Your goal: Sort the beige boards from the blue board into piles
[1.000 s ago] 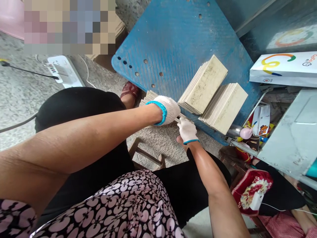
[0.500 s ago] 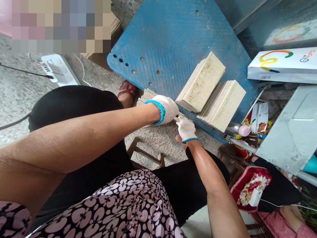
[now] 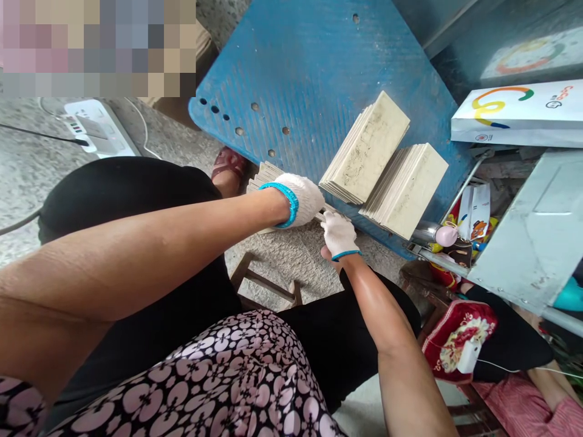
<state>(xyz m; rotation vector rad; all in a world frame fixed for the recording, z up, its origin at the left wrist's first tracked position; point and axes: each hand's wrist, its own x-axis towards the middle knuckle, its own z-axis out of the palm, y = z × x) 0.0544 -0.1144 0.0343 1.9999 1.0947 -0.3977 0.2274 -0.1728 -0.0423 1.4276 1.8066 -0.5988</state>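
My left hand (image 3: 303,199), in a white knit glove with a blue cuff, curls over a stack of thin pale boards (image 3: 265,176) at the near edge of the blue table (image 3: 314,73). Its fingertips are hidden beneath the glove's rounded back. To its right, my right hand (image 3: 339,233), gloved the same way, is closed at the other end of this stack, with a bare fingertip showing below. Just beyond my hands, two more stacks of the boards lie on the table, one larger stack (image 3: 371,149) and one beside it (image 3: 407,191).
A white paper bag (image 3: 514,115) lies at right, near a metal cabinet (image 3: 528,212) and a bottle (image 3: 430,233). A power strip (image 3: 102,130) sits on the floor at left. Between my legs is a wooden stool frame (image 3: 268,284). Another person's legs show at lower right.
The whole view has shifted slightly, so everything appears a little farther left. Both hands keep the same place on the stack, with no clear movement of the boards.
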